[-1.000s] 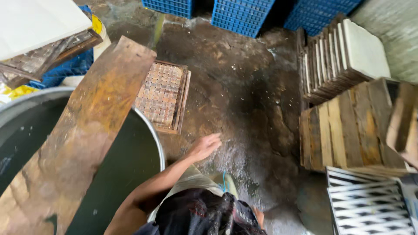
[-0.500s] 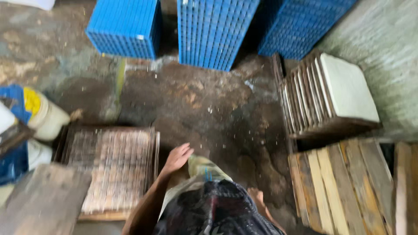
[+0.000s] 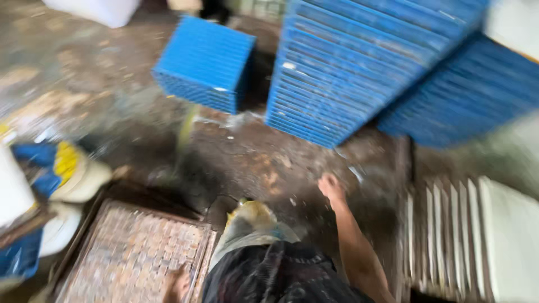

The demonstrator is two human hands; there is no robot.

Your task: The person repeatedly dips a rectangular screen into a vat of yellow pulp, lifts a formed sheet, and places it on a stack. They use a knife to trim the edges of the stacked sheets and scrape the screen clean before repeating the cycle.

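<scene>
The whole view is motion-blurred. My right hand [image 3: 331,188] reaches forward over the wet, dirty floor [image 3: 264,163] with nothing in it, short of a tall stack of blue plastic crates [image 3: 348,73]. My left hand [image 3: 177,285] is low at the bottom edge, against the right rim of a wooden tray [image 3: 84,247] with a fine gridded surface. Whether it grips the rim is hidden by blur. My dark clothing [image 3: 281,278] and a pale, shiny boot or apron tip [image 3: 250,221] fill the bottom centre.
A single blue crate [image 3: 205,62] lies on the floor at upper left, and more blue crates [image 3: 466,95] lean at the right. White slabs in a wooden rack [image 3: 477,235] stand at lower right. A blue, yellow and white bundle [image 3: 62,168] sits at the left.
The view has swung up and towards the blue crates. My right arm has come into view, reaching forward. My left hand has dropped to the gridded tray's rim.
</scene>
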